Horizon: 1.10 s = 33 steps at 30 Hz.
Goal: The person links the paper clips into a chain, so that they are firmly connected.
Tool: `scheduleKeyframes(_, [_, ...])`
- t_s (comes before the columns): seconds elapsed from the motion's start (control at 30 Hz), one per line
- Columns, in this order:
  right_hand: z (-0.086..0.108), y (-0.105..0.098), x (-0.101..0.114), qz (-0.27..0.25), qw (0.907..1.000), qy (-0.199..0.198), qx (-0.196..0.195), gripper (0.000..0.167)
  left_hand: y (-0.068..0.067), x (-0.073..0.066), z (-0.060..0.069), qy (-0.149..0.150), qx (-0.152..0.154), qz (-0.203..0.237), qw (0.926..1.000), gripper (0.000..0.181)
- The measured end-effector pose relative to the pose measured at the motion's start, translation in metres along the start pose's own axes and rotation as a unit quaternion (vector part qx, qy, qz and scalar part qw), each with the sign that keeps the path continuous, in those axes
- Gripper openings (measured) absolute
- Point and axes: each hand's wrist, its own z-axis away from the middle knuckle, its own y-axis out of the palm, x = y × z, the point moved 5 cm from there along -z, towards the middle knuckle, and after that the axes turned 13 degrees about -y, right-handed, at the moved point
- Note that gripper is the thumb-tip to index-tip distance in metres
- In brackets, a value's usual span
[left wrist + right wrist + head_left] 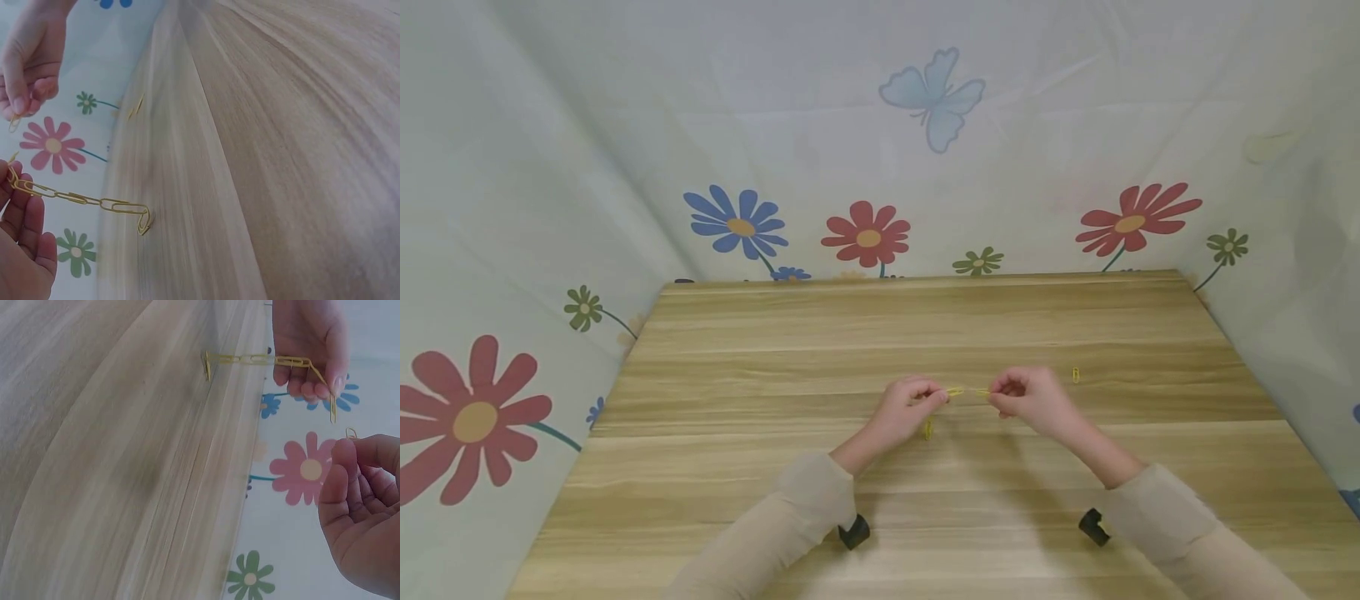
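My left hand [908, 410] pinches the end link of a chain of yellow paper clips [75, 197] between thumb and fingertips. From those fingers the chain hangs to the tabletop, its last links bent over against the wood. A single paper clip [351, 432] is pinched by my right hand [1036, 402], thumb against forefinger. Both hands are raised over the middle of the table, fingertips facing. In the right wrist view, a small gap separates the single clip from the chain's end link [333, 409].
A loose yellow paper clip [1076, 375] lies on the wooden table [760, 333], to the right of my right hand. White cloth [820, 125] printed with flowers and a butterfly hangs behind the table and at its sides. Black wrist-camera parts [854, 532] show under both sleeves.
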Motion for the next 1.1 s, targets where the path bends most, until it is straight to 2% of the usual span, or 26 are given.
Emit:
scheduleKeyframes(0.17, [-0.004,0.011,0.006,0.016,0.9994,-0.032,-0.002,0.004,0.001,0.0,0.0,0.01,0.005,0.005,0.9999,0.026])
scheduleKeyframes(0.37, [-0.008,0.019,0.009,0.027,0.9988,-0.041,-0.002,0.004,0.001,-0.002,0.0,0.02,0.001,0.001,0.9998,0.023])
scheduleKeyframes(0.63, [-0.012,0.024,0.007,0.013,0.9994,-0.033,-0.002,0.004,0.001,0.0,-0.001,0.016,0.002,0.007,0.9998,0.022])
scheduleKeyframes(0.87, [-0.013,0.025,0.007,0.022,0.9993,-0.027,-0.009,0.004,0.001,0.001,-0.001,0.005,0.007,0.026,0.9996,0.022])
scheduleKeyframes(1.1, [-0.013,0.027,0.007,0.04,0.9985,-0.025,-0.028,0.003,-0.001,-0.002,0.001,0.014,0.0,0.013,0.9998,0.023])
